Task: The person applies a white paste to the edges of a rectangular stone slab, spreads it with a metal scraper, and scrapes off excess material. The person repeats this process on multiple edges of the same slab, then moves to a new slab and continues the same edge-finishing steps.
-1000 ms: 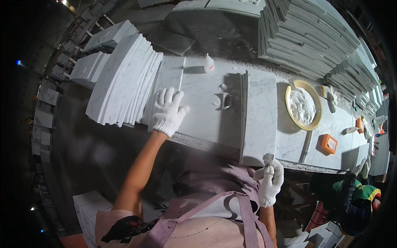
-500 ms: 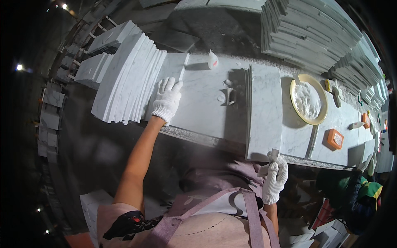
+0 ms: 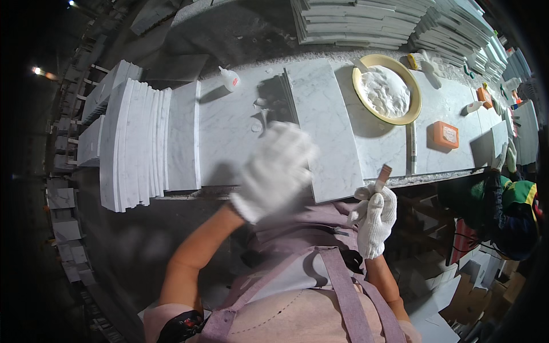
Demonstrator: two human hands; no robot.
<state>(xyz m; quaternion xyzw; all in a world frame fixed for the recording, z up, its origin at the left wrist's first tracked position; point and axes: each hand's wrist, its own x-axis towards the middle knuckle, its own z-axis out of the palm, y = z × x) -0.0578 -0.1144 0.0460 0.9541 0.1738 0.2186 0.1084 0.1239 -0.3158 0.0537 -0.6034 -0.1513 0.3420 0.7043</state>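
Note:
My right hand (image 3: 377, 220), in a white knit glove, is closed around a small flat scraper-like strip (image 3: 383, 177) pointing up at the bench's front edge. My left hand (image 3: 277, 171), gloved too and smeared by motion, is over the bench beside the middle marble slab (image 3: 326, 120); its fingers cannot be made out. That slab lies with thin slab edges showing along its left side. A yellow bowl (image 3: 419, 103) of white paste (image 3: 384, 91) stands to its right. At the left, a row of upright slabs (image 3: 128, 143) borders a single slab (image 3: 183, 137).
A white squeeze bottle (image 3: 230, 79) stands at the back. An orange box (image 3: 446, 135) and a narrow flat strip (image 3: 413, 148) lie right of the slab. Tall slab stacks (image 3: 360, 23) line the back. A co-worker in green and dark clothing (image 3: 503, 200) is at the right.
My left hand has left the slab at the left and swung right toward the middle slab. The right hand keeps its strip, now tilted. The view has shifted to the right.

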